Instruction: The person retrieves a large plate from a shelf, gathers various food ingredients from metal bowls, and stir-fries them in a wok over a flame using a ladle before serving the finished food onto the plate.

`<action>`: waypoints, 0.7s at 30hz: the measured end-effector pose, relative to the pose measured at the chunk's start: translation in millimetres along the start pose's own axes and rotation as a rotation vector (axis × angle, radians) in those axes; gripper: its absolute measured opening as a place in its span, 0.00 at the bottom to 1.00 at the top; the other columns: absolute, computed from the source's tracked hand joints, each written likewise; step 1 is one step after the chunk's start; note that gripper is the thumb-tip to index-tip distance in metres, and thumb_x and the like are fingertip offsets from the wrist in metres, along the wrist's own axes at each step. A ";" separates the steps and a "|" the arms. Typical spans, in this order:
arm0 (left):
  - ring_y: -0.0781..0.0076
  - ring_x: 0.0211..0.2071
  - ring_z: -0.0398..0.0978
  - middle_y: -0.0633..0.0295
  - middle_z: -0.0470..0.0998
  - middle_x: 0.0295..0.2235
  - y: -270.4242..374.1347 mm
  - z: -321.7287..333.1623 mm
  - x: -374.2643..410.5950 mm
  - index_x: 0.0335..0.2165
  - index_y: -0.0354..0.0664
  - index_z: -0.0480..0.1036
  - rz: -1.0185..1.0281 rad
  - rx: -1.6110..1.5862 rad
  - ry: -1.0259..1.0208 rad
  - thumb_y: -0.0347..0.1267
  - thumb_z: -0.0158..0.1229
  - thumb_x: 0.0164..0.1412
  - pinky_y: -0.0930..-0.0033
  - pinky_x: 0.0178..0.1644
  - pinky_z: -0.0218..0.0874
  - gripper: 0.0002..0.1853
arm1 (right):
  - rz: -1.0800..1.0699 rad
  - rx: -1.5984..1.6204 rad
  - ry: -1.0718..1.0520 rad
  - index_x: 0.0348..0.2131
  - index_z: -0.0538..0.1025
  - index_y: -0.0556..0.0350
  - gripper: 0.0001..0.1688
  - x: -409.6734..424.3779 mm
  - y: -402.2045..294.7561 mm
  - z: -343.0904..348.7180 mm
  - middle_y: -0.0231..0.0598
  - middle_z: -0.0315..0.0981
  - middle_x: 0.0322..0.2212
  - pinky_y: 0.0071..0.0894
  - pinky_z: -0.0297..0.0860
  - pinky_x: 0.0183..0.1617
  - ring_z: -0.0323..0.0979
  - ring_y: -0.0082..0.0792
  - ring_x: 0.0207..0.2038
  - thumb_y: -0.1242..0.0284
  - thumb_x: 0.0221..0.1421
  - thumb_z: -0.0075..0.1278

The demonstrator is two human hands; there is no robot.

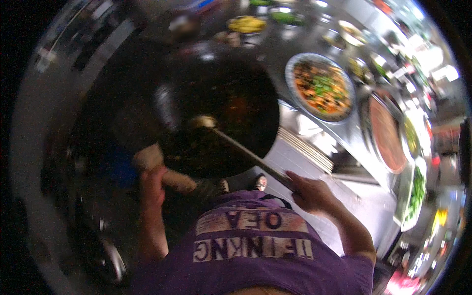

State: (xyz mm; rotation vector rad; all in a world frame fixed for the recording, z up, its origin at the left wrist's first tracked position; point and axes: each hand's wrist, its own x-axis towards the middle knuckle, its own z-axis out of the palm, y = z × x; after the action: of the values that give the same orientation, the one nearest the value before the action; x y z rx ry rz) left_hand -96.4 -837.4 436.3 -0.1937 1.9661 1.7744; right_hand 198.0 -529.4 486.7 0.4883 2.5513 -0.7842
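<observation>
A large dark wok (254, 143) is before me, its inside dim and holding some dark, unclear food. My left hand (153, 186) grips a beige cloth (148, 156) at the wok's near left edge. Whether a handle lies under the cloth cannot be seen. In my right hand (311, 193) is the long handle of a ladle (247, 153), slanting up and left across the wok's rim. The ladle's pale head (202, 121) is over the middle of the wok, and its contact with the food is unclear.
A metal counter (333, 134) runs along the right. On it are a plate of cooked food topped with chopped greens (322, 86), a round pan of reddish-brown contents (385, 134) and a tray of greens (416, 195). A bowl of yellow pieces (247, 25) is at the back.
</observation>
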 end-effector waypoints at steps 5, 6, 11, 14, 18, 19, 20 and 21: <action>0.61 0.41 0.66 0.55 0.66 0.39 9.6 7.7 -5.0 0.50 0.39 0.59 0.041 -0.006 -0.039 0.33 0.58 0.48 0.52 0.46 0.59 0.29 | -0.183 0.141 0.337 0.56 0.54 0.52 0.35 99.0 -17.1 20.9 0.51 0.70 0.36 0.44 0.70 0.36 0.72 0.50 0.34 0.73 0.49 0.46; 0.61 0.41 0.66 0.55 0.66 0.40 12.2 10.8 -7.0 0.51 0.40 0.58 0.045 0.000 -0.027 0.33 0.58 0.48 0.51 0.47 0.59 0.31 | -0.177 0.132 0.330 0.56 0.54 0.52 0.34 111.5 -22.8 20.2 0.51 0.70 0.36 0.44 0.70 0.36 0.72 0.51 0.34 0.73 0.50 0.45; 0.56 0.47 0.62 0.53 0.62 0.46 15.0 9.6 -5.9 0.55 0.41 0.53 0.011 0.035 0.029 0.33 0.56 0.50 0.49 0.50 0.57 0.34 | -0.163 0.064 0.161 0.56 0.55 0.51 0.32 76.5 -8.3 1.1 0.50 0.70 0.36 0.43 0.70 0.34 0.72 0.50 0.33 0.73 0.53 0.44; 0.56 0.48 0.62 0.52 0.60 0.48 19.5 12.4 -10.9 0.56 0.42 0.52 -0.015 0.041 0.059 0.33 0.55 0.50 0.50 0.51 0.56 0.35 | -0.170 -0.211 0.138 0.55 0.58 0.52 0.34 27.7 55.2 -0.2 0.50 0.71 0.35 0.42 0.71 0.32 0.73 0.49 0.31 0.73 0.47 0.46; 0.56 0.48 0.61 0.52 0.60 0.48 16.1 10.6 -10.5 0.56 0.42 0.52 -0.034 0.044 0.088 0.33 0.56 0.48 0.51 0.51 0.56 0.36 | -0.106 -0.410 0.178 0.52 0.60 0.54 0.30 -18.6 72.0 -30.2 0.44 0.69 0.27 0.40 0.69 0.26 0.72 0.45 0.26 0.74 0.47 0.47; 0.56 0.48 0.61 0.52 0.60 0.48 14.5 8.7 -9.0 0.56 0.42 0.52 -0.041 0.059 0.094 0.33 0.56 0.48 0.51 0.51 0.56 0.37 | -0.131 -0.370 0.177 0.52 0.60 0.54 0.30 -17.2 68.2 -27.6 0.44 0.69 0.26 0.40 0.69 0.25 0.72 0.45 0.26 0.74 0.47 0.47; 0.56 0.47 0.61 0.52 0.60 0.48 15.7 10.0 -9.0 0.56 0.42 0.52 -0.039 0.045 0.065 0.32 0.57 0.48 0.52 0.51 0.56 0.37 | -0.154 -0.329 0.179 0.51 0.60 0.54 0.30 -9.9 60.1 -23.0 0.44 0.69 0.26 0.39 0.69 0.25 0.72 0.45 0.26 0.74 0.47 0.47; 0.56 0.47 0.61 0.53 0.60 0.48 17.8 11.0 -9.8 0.56 0.42 0.52 -0.038 0.031 0.038 0.32 0.57 0.47 0.52 0.51 0.56 0.37 | -0.179 -0.288 0.180 0.51 0.60 0.54 0.30 -1.3 51.5 -17.3 0.43 0.69 0.26 0.39 0.69 0.25 0.72 0.45 0.25 0.74 0.47 0.47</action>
State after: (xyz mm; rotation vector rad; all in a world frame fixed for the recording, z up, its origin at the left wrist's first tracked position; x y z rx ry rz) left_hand -92.4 -826.2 456.1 -0.2548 2.0016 1.7269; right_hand 216.9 -479.2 477.5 0.2501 2.8444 -0.4341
